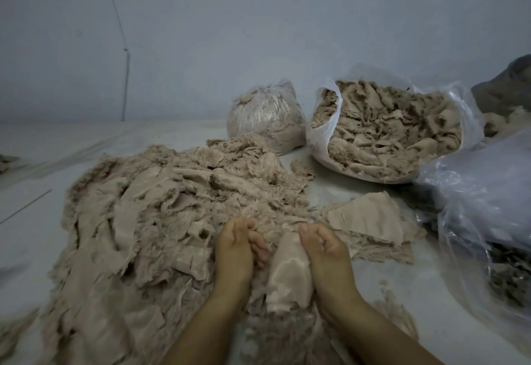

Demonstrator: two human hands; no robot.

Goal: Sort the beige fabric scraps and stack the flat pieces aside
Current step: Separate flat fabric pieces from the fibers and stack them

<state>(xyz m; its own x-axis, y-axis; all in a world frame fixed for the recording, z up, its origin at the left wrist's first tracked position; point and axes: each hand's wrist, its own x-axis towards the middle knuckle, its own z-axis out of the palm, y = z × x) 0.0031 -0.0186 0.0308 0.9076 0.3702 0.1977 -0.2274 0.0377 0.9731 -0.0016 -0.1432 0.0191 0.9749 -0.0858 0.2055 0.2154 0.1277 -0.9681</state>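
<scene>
A wide heap of beige fabric scraps (161, 209) covers the pale floor in front of me. To its right lies a small stack of flat beige pieces (370, 218). Between my hands sits a smooth, shiny beige piece (290, 275). My left hand (240, 247) has its fingers curled into the frayed scraps at the heap's near edge. My right hand (324, 247) is curled beside the top of the shiny piece and touches it. Whether either hand grips fabric is hard to tell.
An open clear bag full of beige scraps (385, 132) stands at the back right, with a tied bag (267, 114) to its left. Crumpled clear plastic (482, 192) lies at the right edge. A white wall rises behind.
</scene>
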